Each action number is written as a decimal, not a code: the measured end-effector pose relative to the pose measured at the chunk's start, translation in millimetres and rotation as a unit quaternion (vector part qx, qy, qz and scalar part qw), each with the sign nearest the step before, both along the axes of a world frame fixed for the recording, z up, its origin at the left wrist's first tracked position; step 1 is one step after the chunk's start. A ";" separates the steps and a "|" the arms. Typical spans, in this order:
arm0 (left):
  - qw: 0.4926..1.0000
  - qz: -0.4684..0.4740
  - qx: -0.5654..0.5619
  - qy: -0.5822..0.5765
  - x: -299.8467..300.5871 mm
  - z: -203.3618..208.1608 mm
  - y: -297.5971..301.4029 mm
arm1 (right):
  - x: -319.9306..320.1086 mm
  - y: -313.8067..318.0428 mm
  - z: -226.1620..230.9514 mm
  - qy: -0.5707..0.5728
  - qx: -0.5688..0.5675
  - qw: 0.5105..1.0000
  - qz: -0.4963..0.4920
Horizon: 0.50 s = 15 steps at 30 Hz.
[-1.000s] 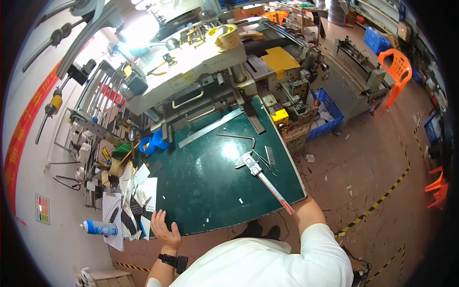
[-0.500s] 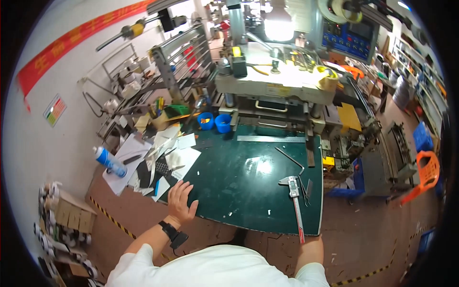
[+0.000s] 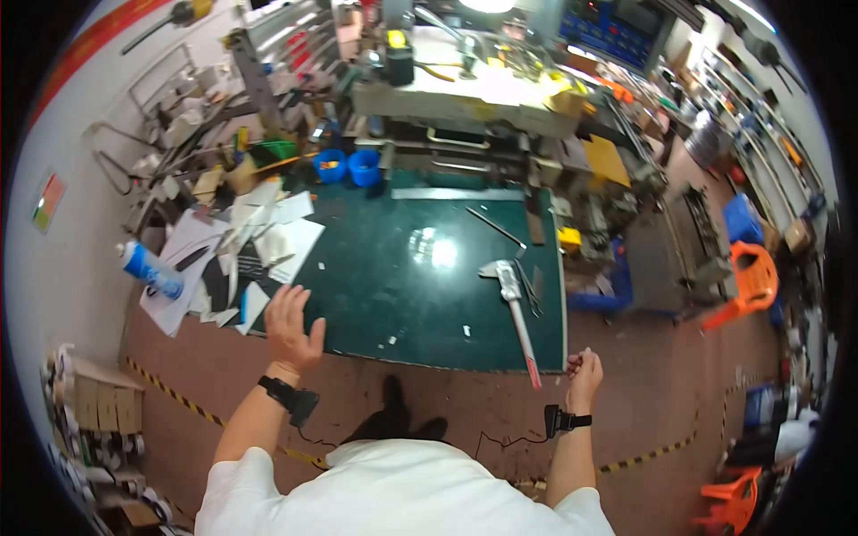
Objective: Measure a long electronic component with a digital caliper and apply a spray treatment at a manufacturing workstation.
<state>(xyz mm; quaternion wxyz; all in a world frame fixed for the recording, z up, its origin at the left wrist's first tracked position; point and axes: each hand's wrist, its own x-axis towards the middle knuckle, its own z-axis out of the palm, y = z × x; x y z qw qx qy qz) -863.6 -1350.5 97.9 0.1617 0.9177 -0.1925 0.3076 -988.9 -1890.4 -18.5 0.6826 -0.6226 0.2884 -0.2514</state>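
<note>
My left hand point(image 3: 293, 326) is open at the front left edge of the green-topped table point(image 3: 384, 295), fingers stretched out and thumb apart. Loose white papers point(image 3: 295, 243) lie just beyond it. Off the table's front right corner is my right hand point(image 3: 585, 375), its fingers curled together; anything between them is too small to make out. Nearest to it, a digital caliper point(image 3: 509, 284) lies on the table, its red-tipped beam sticking out past the front edge. Thin dark tools point(image 3: 529, 286) lie beside the caliper. A hex key point(image 3: 494, 226) rests farther back.
A steel ruler point(image 3: 458, 194) lies before the lit machine point(image 3: 465, 112). Two blue cups point(image 3: 365, 168) stand at the back left. A blue and white spray can point(image 3: 152, 271) lies among papers. An orange chair point(image 3: 752, 275) stands at right, beyond a blue bin point(image 3: 608, 290).
The view has tilted down and turned right. My right hand, hidden at the table's front right corner before, now shows beside it with curled fingers. My left hand stays open near the left edge.
</note>
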 end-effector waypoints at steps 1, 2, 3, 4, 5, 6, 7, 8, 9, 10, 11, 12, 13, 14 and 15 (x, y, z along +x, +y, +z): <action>1.000 0.005 0.007 -0.002 -0.6 -0.7 3.1 | -0.4 15.6 36.7 0.002 0.020 1.000 0.004; 1.000 0.012 0.014 -0.005 -1.1 -1.4 4.9 | -4.9 28.5 61.0 0.003 0.040 0.999 0.010; 1.000 0.020 0.019 -0.009 -1.2 -3.9 2.8 | -13.9 38.6 74.4 0.006 0.036 0.999 0.002; 1.000 0.016 0.016 -0.007 -0.6 -6.1 -1.0 | -19.4 49.9 86.2 0.007 -0.002 1.000 0.019; 1.000 0.010 0.014 -0.007 -1.2 -5.2 -1.9 | -20.0 60.9 96.4 0.004 -0.039 0.998 0.045; 1.000 0.006 0.014 -0.007 0.0 -5.1 -3.0 | -18.6 67.3 102.3 0.001 -0.075 0.995 0.073; 1.000 0.006 0.015 -0.008 1.0 -3.8 -2.0 | -16.9 71.8 105.0 -0.003 -0.076 0.994 0.082; 1.000 0.022 0.015 -0.010 -1.6 -1.9 0.4 | -19.7 79.3 106.0 0.001 -0.127 0.990 0.063; 1.000 0.015 0.004 -0.011 -1.8 -1.6 -0.1 | -22.2 87.1 105.2 0.002 -0.178 0.983 0.047; 1.000 0.013 -0.007 -0.013 -0.9 -2.0 -0.9 | -21.0 95.2 104.9 -0.001 -0.229 0.973 0.033; 1.000 0.005 -0.012 -0.015 -2.0 -2.2 -2.3 | -29.7 104.0 109.6 -0.051 -0.248 0.967 0.002; 1.000 0.003 -0.013 -0.019 -2.0 -2.2 -1.6 | -36.8 112.8 112.5 -0.107 -0.259 0.960 -0.026; 1.000 -0.007 -0.024 -0.011 -0.7 -0.9 -2.8 | -41.5 117.8 116.4 -0.173 -0.245 0.954 0.003; 0.999 -0.021 -0.034 -0.002 -0.6 -0.5 -2.1 | -42.3 125.5 121.0 -0.234 -0.228 0.945 0.029; 0.999 -0.033 -0.041 -0.002 -2.2 -0.5 1.0 | -36.0 143.5 132.3 -0.243 -0.225 0.943 0.047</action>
